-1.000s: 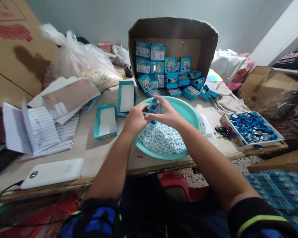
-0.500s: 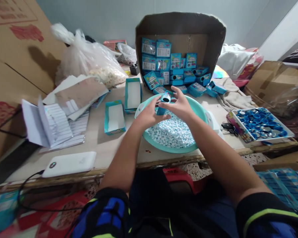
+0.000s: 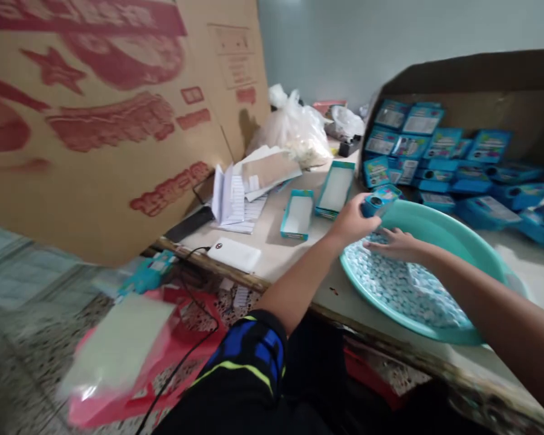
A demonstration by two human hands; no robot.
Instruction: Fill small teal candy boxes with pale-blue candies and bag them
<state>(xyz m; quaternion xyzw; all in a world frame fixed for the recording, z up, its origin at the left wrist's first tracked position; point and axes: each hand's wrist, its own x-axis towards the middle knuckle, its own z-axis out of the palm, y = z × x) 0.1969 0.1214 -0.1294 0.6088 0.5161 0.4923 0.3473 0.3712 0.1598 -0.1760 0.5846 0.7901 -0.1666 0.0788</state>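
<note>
My left hand (image 3: 354, 221) is closed around a small blue printed box (image 3: 381, 200) with a round dark opening, held over the left rim of a turquoise basin (image 3: 462, 235). Inside the basin lies a heap of small white and pale blue candies (image 3: 401, 290). Just below the box, my right hand (image 3: 401, 246) reaches over the candies with its fingers stretched out, fingertips at the heap. To the left, two open blue trays, a nearer one (image 3: 298, 214) and a farther one (image 3: 335, 188), rest on the table.
A large carton (image 3: 140, 181) rises at the left. Another carton (image 3: 457, 75) at the back right lies on its side, with several blue boxes (image 3: 410, 145) stacked inside. Papers (image 3: 249, 205), a white power bank (image 3: 234, 254) with a cable and a plastic bag (image 3: 294, 130) are on the table.
My view has swung left. My hands, earlier both at the blue box above the basin, are apart: the left keeps the box, the right has dropped to the candies.
</note>
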